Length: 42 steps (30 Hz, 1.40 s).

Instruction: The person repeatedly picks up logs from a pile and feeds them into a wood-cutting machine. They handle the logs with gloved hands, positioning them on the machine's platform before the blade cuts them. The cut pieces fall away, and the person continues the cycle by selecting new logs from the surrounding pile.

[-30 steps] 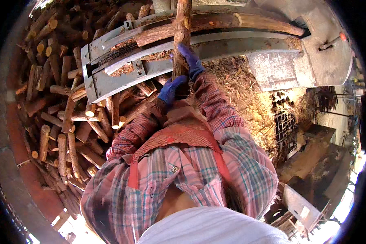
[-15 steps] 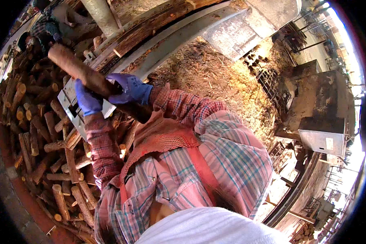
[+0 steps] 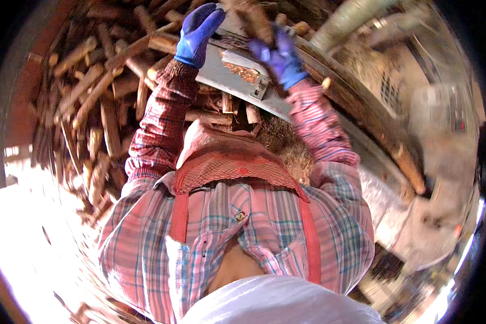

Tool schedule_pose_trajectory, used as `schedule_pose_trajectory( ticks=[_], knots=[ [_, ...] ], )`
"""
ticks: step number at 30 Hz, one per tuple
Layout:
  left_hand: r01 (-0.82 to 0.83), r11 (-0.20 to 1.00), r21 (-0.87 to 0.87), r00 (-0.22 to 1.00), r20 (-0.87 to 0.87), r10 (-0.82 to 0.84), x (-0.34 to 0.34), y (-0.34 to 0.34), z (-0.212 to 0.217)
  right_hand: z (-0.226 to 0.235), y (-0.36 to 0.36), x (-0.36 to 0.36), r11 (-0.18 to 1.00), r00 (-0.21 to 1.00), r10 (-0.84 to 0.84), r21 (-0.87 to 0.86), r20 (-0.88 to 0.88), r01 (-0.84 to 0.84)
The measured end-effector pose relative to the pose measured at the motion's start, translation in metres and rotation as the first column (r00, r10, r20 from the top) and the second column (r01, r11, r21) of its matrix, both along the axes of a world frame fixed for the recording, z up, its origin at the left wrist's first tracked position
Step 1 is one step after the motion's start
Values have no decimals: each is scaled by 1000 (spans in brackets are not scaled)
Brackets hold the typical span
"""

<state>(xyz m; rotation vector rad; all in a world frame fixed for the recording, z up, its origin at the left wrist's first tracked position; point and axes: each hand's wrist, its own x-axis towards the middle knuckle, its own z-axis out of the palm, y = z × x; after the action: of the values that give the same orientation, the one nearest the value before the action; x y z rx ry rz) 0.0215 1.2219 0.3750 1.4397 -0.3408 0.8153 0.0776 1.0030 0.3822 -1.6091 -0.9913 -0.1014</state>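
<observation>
Both my hands wear blue-purple gloves and reach toward the top edge. My left hand (image 3: 197,36) is raised over the woodpile with its thumb apart from the fingers, and nothing is in it. At the upper middle, my right hand (image 3: 282,58) is somewhat blurred, its thumb and fingers spread. A brown log (image 3: 255,20), smeared by motion, has its lower end at these fingers; how firmly they touch cannot be told. Below the hands runs a grey metal machine bed (image 3: 226,75) with a slot of wood chips (image 3: 242,72).
A heap of cut logs (image 3: 105,81) fills the left side. A long wooden beam (image 3: 372,116) slants down to the right beside the metal bed. A pale post (image 3: 351,21) stands at the upper right. My red apron (image 3: 237,167) hangs in front of me.
My view has swung round, bringing the woodpile to the upper left. Both hands held the log before; now my left hand is off it, and the log is at the top by my right hand.
</observation>
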Motion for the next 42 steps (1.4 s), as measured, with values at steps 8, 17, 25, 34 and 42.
schedule_pose_trajectory(
  ticks=[8,17,25,34,42],
  knots=[
    [-226,962,154,717,-643,271,-136,45,-166,-113,-118,121,651,843,32,-651,538,390],
    [-701,655,-282,294,-951,-95,-274,15,-263,-111,-148,101,637,856,7,-662,517,394],
    [-619,786,15,272,-934,233,-236,30,-322,-80,-17,-35,998,959,18,-63,282,0],
    [-88,917,388,272,-876,397,-143,60,-265,-20,52,-49,955,773,108,-281,625,93],
    [-219,-40,975,391,125,912,19,181,-82,-18,-31,-38,838,852,-63,-436,520,328]
  ],
)
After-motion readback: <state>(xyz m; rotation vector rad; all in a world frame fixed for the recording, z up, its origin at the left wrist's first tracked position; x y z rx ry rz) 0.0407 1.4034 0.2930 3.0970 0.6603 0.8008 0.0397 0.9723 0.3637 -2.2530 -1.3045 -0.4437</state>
